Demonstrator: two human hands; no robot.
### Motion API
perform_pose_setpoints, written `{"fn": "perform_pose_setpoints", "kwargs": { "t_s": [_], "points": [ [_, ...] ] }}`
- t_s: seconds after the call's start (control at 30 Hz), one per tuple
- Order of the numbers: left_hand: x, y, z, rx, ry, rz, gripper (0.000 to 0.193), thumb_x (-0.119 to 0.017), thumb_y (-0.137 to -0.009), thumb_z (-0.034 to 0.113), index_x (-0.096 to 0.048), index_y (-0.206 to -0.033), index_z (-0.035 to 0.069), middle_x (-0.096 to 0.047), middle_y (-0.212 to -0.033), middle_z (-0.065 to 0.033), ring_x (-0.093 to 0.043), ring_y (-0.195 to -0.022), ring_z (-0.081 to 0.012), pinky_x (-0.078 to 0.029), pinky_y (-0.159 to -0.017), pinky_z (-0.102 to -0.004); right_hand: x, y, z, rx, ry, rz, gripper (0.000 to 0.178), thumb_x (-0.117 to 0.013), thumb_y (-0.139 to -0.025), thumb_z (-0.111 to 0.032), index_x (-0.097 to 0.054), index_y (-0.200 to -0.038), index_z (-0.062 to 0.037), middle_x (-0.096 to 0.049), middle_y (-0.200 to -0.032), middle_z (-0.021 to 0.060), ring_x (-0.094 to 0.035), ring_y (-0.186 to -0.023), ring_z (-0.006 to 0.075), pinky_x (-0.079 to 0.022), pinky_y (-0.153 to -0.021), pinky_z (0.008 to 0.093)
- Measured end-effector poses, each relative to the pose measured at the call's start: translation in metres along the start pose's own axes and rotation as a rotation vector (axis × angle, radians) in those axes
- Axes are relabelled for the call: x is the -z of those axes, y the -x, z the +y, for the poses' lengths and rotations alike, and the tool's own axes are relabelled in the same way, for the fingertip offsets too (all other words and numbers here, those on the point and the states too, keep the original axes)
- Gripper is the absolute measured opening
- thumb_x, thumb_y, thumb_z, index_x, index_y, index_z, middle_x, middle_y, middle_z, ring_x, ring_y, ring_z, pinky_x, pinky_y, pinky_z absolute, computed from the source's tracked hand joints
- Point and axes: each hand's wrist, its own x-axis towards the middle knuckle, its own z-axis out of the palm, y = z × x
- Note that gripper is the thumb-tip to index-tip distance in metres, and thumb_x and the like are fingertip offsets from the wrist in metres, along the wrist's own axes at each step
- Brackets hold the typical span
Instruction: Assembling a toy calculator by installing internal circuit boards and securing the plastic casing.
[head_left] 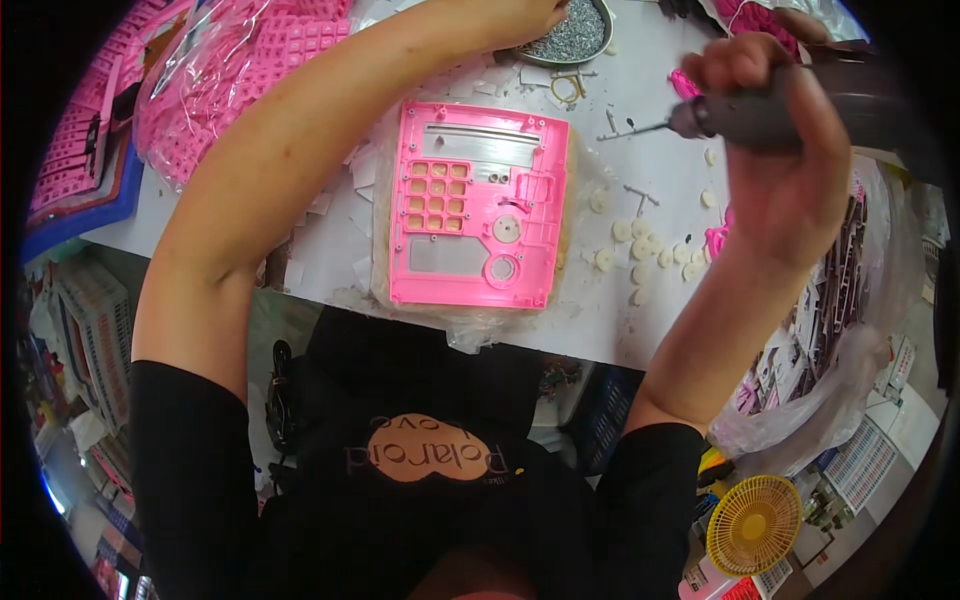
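Note:
My right hand (790,120) is wrapped round a dark electric screwdriver (735,112), its thin bit pointing left over the table. At the top edge my left hand (515,22) reaches to a round metal bowl (610,35) of small silvery screws (572,40). Its fingers look drawn together at the bowl's rim, partly cut off by the picture's edge, so I cannot make out what they hold. Between my arms lies a pink plastic panel (470,285), with keypad openings, a clear window and round fittings. It rests on a pad (383,262) wrapped in clear plastic.
Several small white discs (640,250) and grey plastic sprues (640,195) are scattered right of the panel. Bagged pink parts (215,110) fill the far left beside a blue tray (110,215). A plastic bag (840,370) and a yellow fan (755,525) stand at the right.

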Motion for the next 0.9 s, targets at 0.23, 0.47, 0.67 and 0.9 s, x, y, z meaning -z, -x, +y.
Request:
{"fn": "perform_pose_setpoints", "kwargs": {
  "t_s": [0.23,0.47,0.67,0.9],
  "points": [
    [0.08,0.119,0.07,-0.232,0.334,-0.129,0.009,-0.069,-0.087,0.018,-0.064,-0.091,0.012,-0.063,-0.087,-0.0032,-0.061,-0.088,-0.0232,-0.038,-0.088,-0.0414,-0.042,0.071,0.01,0.124,-0.19,-0.079,0.042,-0.056,-0.095,-0.024,-0.048,-0.134,-0.0112,-0.049,-0.071,-0.0013,-0.042,-0.062,0.0125,-0.036,-0.062,0.0324],
    [0.067,0.185,0.088,0.003,0.727,-0.072,0.019,-0.077,-0.08,0.007,-0.069,-0.095,0.015,-0.06,-0.079,0.0016,-0.059,-0.079,-0.018,-0.034,-0.092,-0.0391,-0.077,0.084,0.012,0.127,-0.174,-0.124,0.035,-0.066,-0.092,-0.025,-0.048,-0.121,-0.0178,-0.053,-0.063,-0.0021,-0.048,-0.05,0.0124,-0.038,-0.048,0.0293],
    [0.067,0.189,0.09,0.063,0.803,-0.053,0.012,-0.076,-0.082,0.013,-0.07,-0.091,0.018,-0.062,-0.077,0.0041,-0.06,-0.077,-0.0156,-0.034,-0.09,-0.0393,-0.082,0.081,0.014,0.128,-0.192,-0.141,0.033,-0.065,-0.093,-0.025,-0.048,-0.119,-0.0169,-0.054,-0.064,-0.0016,-0.049,-0.05,0.0124,-0.04,-0.049,0.0292],
    [0.061,0.189,0.091,-0.004,0.614,0.035,0.022,-0.081,-0.078,0.023,-0.07,-0.096,0.016,-0.065,-0.091,0.0025,-0.061,-0.088,-0.0169,-0.034,-0.093,-0.0426,-0.082,0.087,0.019,0.12,-0.178,-0.053,0.033,-0.064,-0.092,-0.026,-0.048,-0.12,-0.0147,-0.05,-0.064,-0.0005,-0.046,-0.051,0.0139,-0.038,-0.051,0.0317]
  ]
}}
